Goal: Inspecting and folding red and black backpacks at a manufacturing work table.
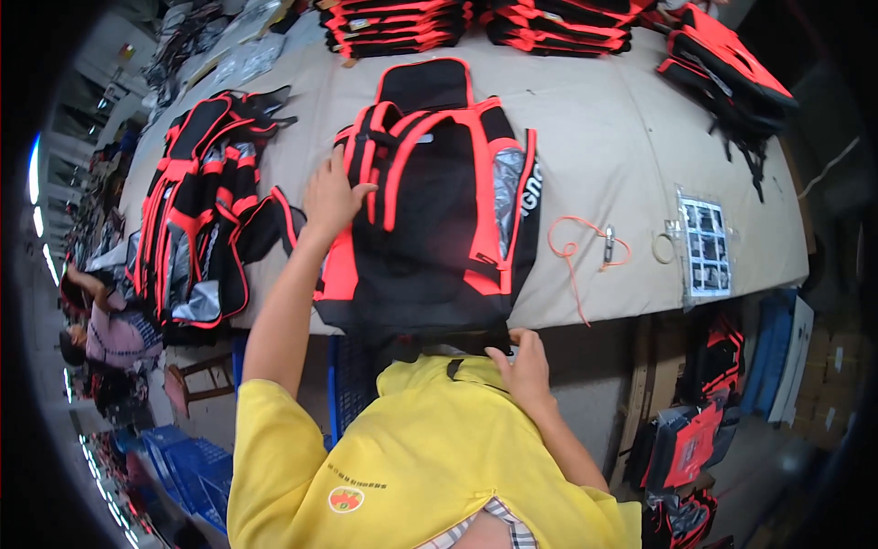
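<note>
A black backpack [416, 229] with bright orange-red trim and silver side panels lies flat before me, shoulder straps up and top flap stretched away from me. Its bottom edge reaches the table's front edge. My left hand [331, 197] rests on its left side beside the straps, fingers extended and thumb apart. Down at the bag's lower right corner, my right hand [528, 368] is closed, thumb and bent fingers around the black bottom edge. That grip is partly hidden by the hand itself.
Another backpack [197, 220] lies at the left. Stacked bags [393, 27] stand at the far edge, with another bag [727, 69] far right. An orange cord [572, 247], a small metal tool [609, 245], a tape ring [663, 247] and a plastic-sleeved sheet [704, 247] lie right.
</note>
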`<state>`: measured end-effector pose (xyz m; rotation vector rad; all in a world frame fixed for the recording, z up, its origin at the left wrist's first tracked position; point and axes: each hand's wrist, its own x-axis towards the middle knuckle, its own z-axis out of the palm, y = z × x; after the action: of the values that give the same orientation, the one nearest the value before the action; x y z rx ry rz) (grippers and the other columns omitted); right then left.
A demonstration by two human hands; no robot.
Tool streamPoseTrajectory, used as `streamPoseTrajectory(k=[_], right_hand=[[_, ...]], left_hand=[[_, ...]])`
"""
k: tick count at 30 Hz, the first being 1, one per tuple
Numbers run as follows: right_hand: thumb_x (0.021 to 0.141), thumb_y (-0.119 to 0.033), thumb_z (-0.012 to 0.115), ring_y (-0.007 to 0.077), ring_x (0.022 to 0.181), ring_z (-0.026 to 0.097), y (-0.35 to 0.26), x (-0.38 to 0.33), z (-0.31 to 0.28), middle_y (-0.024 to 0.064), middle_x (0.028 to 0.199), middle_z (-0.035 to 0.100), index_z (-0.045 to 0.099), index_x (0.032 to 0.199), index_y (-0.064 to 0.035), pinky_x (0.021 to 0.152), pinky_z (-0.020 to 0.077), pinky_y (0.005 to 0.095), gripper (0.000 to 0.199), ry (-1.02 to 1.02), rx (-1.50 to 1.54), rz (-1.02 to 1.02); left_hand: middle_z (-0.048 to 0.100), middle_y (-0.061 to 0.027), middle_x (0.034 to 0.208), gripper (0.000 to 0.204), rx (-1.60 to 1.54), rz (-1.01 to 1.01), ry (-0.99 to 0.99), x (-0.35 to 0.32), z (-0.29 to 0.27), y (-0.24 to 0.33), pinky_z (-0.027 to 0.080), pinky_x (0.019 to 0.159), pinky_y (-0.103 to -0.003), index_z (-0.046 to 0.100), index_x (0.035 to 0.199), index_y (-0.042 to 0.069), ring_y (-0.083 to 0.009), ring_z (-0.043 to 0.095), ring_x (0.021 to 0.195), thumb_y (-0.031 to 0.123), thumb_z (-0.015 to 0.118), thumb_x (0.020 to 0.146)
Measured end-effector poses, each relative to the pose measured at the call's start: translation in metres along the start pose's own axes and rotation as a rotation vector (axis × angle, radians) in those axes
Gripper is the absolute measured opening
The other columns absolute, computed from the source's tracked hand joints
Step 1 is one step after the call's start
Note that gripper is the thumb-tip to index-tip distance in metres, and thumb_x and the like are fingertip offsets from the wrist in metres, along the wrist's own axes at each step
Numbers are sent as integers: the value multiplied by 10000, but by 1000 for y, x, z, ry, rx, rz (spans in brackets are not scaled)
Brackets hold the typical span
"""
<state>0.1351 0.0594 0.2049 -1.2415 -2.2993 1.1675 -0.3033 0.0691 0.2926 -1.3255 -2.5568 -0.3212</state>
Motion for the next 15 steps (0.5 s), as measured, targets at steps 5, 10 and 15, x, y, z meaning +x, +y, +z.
streamPoseTrajectory(k=[5, 10, 15], right_hand=[[912, -288, 824, 398, 1152, 634, 19, -2, 4, 227, 1207, 649, 558, 1327, 23, 977, 518, 447, 583, -4, 38, 48], [966, -256, 771, 359, 962, 699, 39, 30, 7, 199, 1061, 686, 564, 1325, 13, 847, 566, 439, 495, 33, 289, -5], [977, -385, 725, 402, 927, 710, -35, 148, -21, 230, 1058, 716, 543, 1348, 50, 795, 566, 486, 601, 246, -17, 12]], left_hand=[[706, -256, 1144, 478, -529, -415, 28, -92, -12, -5, 552, 887, -440, 587, 1332, -47, -380, 707, 1045, 271, 720, 1001], [669, -248, 1257, 418, -309, -281, 121, -209, 9, -15, 497, 1011, -469, 619, 1307, -27, -420, 636, 1178, 190, 737, 970], [561, -178, 1467, 672, -213, 252, -98, -185, -21, 91, 331, 1188, -585, 623, 1369, 61, -410, 457, 1443, 424, 819, 838]])
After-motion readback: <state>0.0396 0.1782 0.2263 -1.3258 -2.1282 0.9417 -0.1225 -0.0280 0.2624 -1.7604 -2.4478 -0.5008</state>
